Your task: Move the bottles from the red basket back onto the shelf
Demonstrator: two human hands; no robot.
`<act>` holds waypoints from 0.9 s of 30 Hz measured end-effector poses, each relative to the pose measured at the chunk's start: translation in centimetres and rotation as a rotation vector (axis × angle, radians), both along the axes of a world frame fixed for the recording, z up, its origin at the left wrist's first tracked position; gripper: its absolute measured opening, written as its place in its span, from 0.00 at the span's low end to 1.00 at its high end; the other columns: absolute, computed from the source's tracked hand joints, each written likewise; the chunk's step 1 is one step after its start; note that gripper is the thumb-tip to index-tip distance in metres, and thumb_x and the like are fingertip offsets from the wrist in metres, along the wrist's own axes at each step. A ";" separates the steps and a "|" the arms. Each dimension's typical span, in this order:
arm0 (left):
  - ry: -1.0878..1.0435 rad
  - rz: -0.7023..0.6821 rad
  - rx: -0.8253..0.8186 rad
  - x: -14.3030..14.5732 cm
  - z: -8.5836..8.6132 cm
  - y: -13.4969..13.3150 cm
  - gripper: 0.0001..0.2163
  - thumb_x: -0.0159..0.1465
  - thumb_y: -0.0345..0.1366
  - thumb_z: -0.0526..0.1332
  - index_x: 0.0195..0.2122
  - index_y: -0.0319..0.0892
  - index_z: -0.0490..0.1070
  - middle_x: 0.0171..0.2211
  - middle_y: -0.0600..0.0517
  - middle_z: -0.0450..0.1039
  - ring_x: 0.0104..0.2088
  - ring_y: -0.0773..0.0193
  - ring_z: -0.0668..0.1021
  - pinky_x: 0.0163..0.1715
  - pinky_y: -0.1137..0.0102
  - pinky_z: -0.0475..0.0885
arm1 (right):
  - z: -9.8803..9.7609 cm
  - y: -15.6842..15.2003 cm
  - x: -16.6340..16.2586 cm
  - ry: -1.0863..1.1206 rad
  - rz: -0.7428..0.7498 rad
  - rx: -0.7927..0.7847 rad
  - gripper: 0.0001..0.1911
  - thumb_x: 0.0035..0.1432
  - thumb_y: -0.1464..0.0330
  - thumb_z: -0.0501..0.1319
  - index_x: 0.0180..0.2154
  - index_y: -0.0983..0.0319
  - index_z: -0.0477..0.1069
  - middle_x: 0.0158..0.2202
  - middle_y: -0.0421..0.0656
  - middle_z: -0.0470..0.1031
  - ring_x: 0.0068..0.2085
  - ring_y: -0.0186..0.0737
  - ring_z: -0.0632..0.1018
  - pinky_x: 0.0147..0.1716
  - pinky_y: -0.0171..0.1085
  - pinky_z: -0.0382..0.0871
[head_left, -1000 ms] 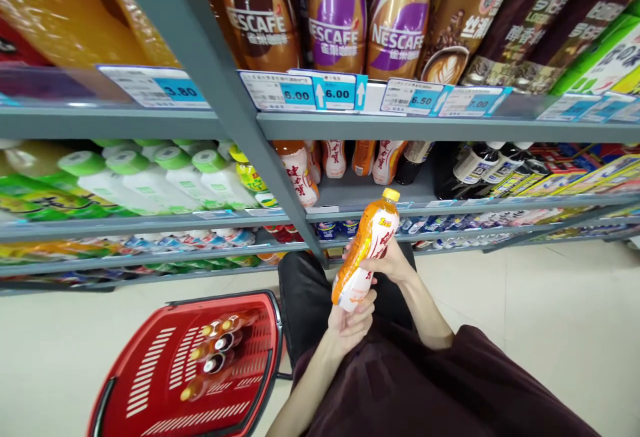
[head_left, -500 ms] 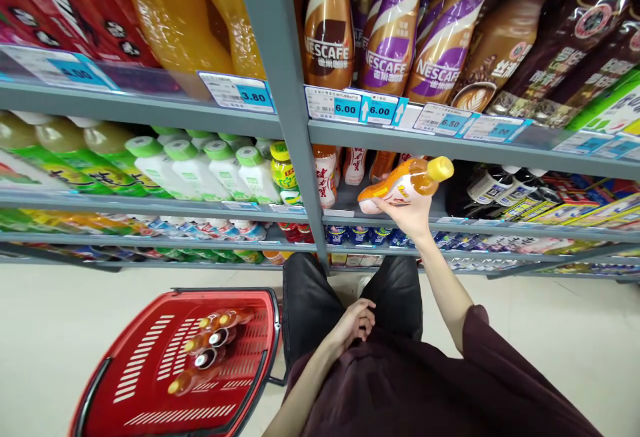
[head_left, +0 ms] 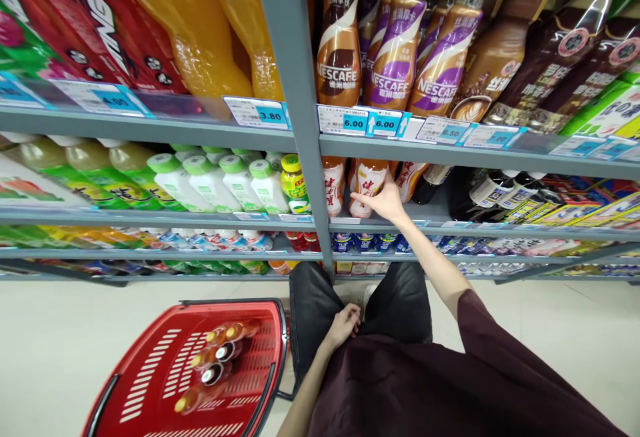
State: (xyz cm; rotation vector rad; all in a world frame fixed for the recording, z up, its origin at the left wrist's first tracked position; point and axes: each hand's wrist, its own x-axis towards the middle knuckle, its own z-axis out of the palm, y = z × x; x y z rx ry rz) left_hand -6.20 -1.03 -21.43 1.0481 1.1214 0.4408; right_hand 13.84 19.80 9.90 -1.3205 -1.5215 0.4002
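My right hand (head_left: pixel 386 198) reaches into the shelf beneath the coffee row, its fingers wrapped around an orange drink bottle (head_left: pixel 369 180) with a white and red label. That bottle stands nearly upright at the shelf's front edge; the shelf above hides its cap. A similar bottle (head_left: pixel 333 187) is on its left, by the grey post, and another orange bottle (head_left: pixel 409 178) leans to its right. Down at my lap, my left hand (head_left: pixel 345 323) rests with fingers loosely curled and nothing seen in them.
To my left on the floor is a red shopping basket (head_left: pixel 150 340) with several capped bottles lying in it. A grey shelf post (head_left: pixel 300 90) divides the bays. Coffee bottles (head_left: pixel 393 57) fill the shelf above; white bottles with green caps (head_left: pixel 230 183) stand left of the post.
The orange bottle in my right hand has gone from tilted in front of the shelf to upright on it, further left and inward. My left hand stays at my lap.
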 end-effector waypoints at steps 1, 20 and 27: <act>0.003 -0.012 0.014 0.0 -0.2 -0.1 0.17 0.60 0.48 0.64 0.42 0.40 0.70 0.27 0.53 0.72 0.23 0.66 0.76 0.21 0.73 0.71 | 0.3 0.3 0.0 -0.026 0.031 0.001 0.52 0.42 0.49 0.77 0.63 0.64 0.64 0.60 0.57 0.75 0.61 0.59 0.77 0.64 0.56 0.69; 0.021 -0.069 0.061 0.0 -2.2 0.2 0.19 0.63 0.50 0.61 0.46 0.40 0.69 0.30 0.53 0.73 0.25 0.66 0.77 0.19 0.73 0.72 | 1.0 -0.7 1.5 0.003 0.281 -0.005 0.40 0.65 0.39 0.53 0.65 0.60 0.63 0.66 0.53 0.68 0.69 0.52 0.68 0.70 0.51 0.63; 0.003 -0.071 0.072 0.0 -2.3 0.2 0.19 0.62 0.50 0.61 0.46 0.40 0.70 0.30 0.53 0.73 0.24 0.66 0.77 0.19 0.73 0.73 | 5.5 0.5 4.9 -0.391 0.017 0.064 0.28 0.73 0.51 0.42 0.55 0.57 0.72 0.58 0.50 0.76 0.64 0.56 0.72 0.69 0.56 0.60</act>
